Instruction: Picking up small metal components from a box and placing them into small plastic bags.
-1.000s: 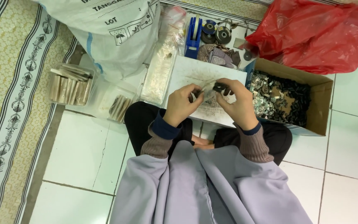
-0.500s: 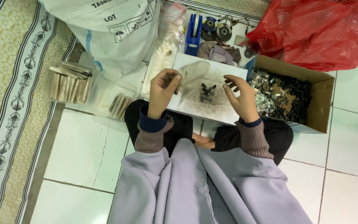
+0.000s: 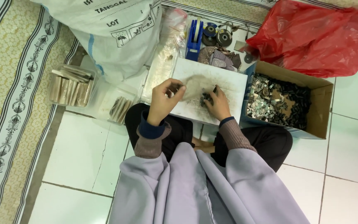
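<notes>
**Head view: both hands at a white work board, small dark parts under the right**

Head camera looks down on a seated person in a pale lilac garment, legs crossed on white floor tiles. The left hand [image 3: 164,99] is raised just above the near left part of the white board [image 3: 228,85], fingers curled together in a pinch; whether a small piece sits between them cannot be told. The right hand [image 3: 219,103] rests on the board, fingers bent down onto a small pile of dark parts [image 3: 206,98], touching it; an actual grip on any one part cannot be confirmed.

Just right of the board stands an open cardboard box [image 3: 320,110] holding mixed silver and black metal pieces. Left of the knees, clear plastic tubs [image 3: 100,99] hold stacks of flat tan pieces [image 3: 69,85].

Beyond the board lie a blue tape dispenser [image 3: 194,35] and round metal items [image 3: 216,36]. A large white sack [image 3: 112,33] stands far left, a red plastic bag [image 3: 315,37] far right. A patterned rug [image 3: 9,83] borders the tiles at left.
</notes>
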